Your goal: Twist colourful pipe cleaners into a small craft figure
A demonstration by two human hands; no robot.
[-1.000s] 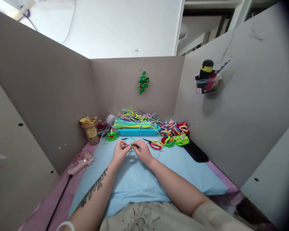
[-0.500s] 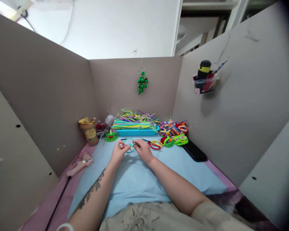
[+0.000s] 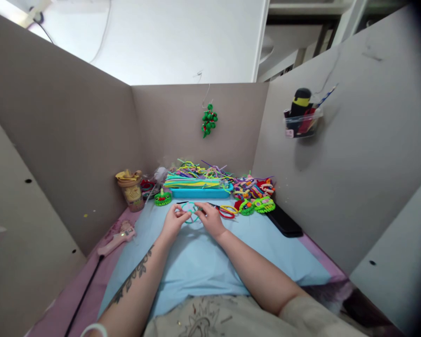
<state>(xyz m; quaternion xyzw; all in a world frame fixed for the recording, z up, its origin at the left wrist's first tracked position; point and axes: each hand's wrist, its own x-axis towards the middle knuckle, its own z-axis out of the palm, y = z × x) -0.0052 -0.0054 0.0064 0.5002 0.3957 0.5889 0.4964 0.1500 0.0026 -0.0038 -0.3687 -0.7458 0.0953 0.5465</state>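
Observation:
Between both hands is a ring bent from turquoise pipe cleaner, with thin pinkish strands crossing inside it. My left hand pinches its left side between thumb and fingers. On the right side, my right hand is closed on the same ring, fingertips bent over it. The ring is held just above the blue cloth. Right beside my right hand lie scissors with red and yellow handles. Small details of the strands are too fine to make out.
A blue tray of pipe cleaners stands at the back. Green fuzzy figures and a colourful pile flank it. A pink glue gun with a cord lies left, near a cup. A black case lies right.
Both hands keep hold of the ring in nearly the same place. The right fingers have shifted slightly along its edge. The camera view has moved a little.

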